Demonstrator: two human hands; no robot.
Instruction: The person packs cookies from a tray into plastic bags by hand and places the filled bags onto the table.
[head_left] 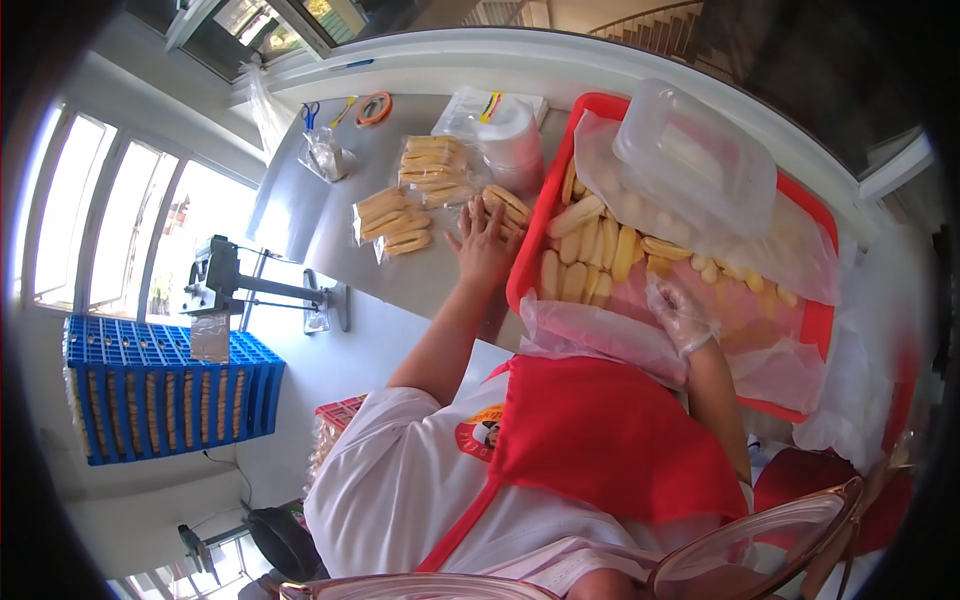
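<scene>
My left hand (pixel 484 240) is bare, its fingers spread over a bag of finger-shaped biscuits (pixel 507 205) on the metal table, beside the red tray. Over the tray, my right hand (pixel 682 310) wears a clear plastic glove; its fingers are curled, and what they hold, if anything, is hidden. Long pale yellow biscuits (pixel 590 245) lie in rows in the red tray (pixel 517 280), with more partly under a translucent sheet. Further bagged biscuits (pixel 432 165) and another bag of them (pixel 390 220) rest to the left of my left hand.
A translucent plastic box (pixel 695 150) sits on the tray's far side. Near the window stand a stack of clear bags (pixel 510 140), orange tape (pixel 374 108) and blue scissors (pixel 310 114). A sealing machine (pixel 215 280) and blue crates (pixel 170 390) are at the left.
</scene>
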